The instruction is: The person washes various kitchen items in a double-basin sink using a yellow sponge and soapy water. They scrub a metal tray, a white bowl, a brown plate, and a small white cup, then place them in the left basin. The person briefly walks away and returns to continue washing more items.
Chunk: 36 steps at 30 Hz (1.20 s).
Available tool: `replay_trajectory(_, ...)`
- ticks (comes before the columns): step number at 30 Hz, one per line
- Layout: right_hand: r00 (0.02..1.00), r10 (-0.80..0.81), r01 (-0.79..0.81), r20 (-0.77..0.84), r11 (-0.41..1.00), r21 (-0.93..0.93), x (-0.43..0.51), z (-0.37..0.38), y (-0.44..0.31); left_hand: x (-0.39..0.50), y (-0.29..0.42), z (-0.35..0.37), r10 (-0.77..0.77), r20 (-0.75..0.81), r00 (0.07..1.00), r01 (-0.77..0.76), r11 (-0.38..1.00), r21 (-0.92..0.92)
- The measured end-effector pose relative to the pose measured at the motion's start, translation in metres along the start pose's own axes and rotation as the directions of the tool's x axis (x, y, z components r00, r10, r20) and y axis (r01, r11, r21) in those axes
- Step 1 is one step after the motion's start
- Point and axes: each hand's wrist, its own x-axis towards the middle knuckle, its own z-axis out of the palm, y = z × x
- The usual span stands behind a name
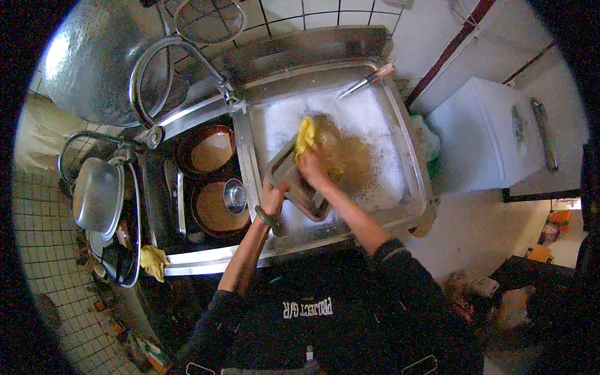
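A rectangular metal tray [284, 165] is tilted over the right sink basin [412, 176]. My left hand [273, 198], with a green bangle at the wrist, grips the tray's near left edge. In my right hand [313, 169] is a bunched yellow cloth [306, 133], held over the tray. White suds [281, 112] cover much of the water around them, with a brownish murky patch [358, 161] right of the tray. A tool with a metal shaft and a light handle [382, 72] leans on the basin's far right rim; its kind is unclear.
Left of the divider, the second sink holds two brown bowls [225, 133] and a small metal bowl [235, 197]. Curved faucets [136, 84] rise behind. A metal pot [96, 199] and another yellow cloth [153, 262] are at left. A large wok [108, 70] hangs above.
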Motion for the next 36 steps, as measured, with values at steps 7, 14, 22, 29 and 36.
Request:
replay_trajectory(7,0.987,-0.064,0.006,-0.149,0.931,-0.366,0.031,-0.052,0.098,0.01,0.024,-0.021,0.121,0.074,0.99,-0.141,0.898,0.417)
replay_trajectory(14,0.895,0.353,-0.443,0.271,0.763,0.47,0.046,-0.129,0.014,0.051,0.032,-0.004,0.185,0.129,0.974,-0.225,0.837,0.499)
replay_trajectory(22,0.928,-0.332,0.361,0.17,0.914,-0.186,0.069,-0.101,-0.03,0.057,0.051,0.026,0.401,0.26,0.878,-0.478,0.732,0.486)
replay_trajectory(29,0.966,-0.076,-0.02,0.247,0.932,0.362,0.081,-0.084,0.066,0.039,0.065,0.0,0.417,-0.001,0.909,-0.399,0.87,0.291)
replay_trajectory(36,0.865,0.416,-0.5,0.28,0.759,0.416,0.036,-0.057,0.09,0.053,0.05,-0.018,0.423,-0.206,0.882,-0.399,0.905,0.146)
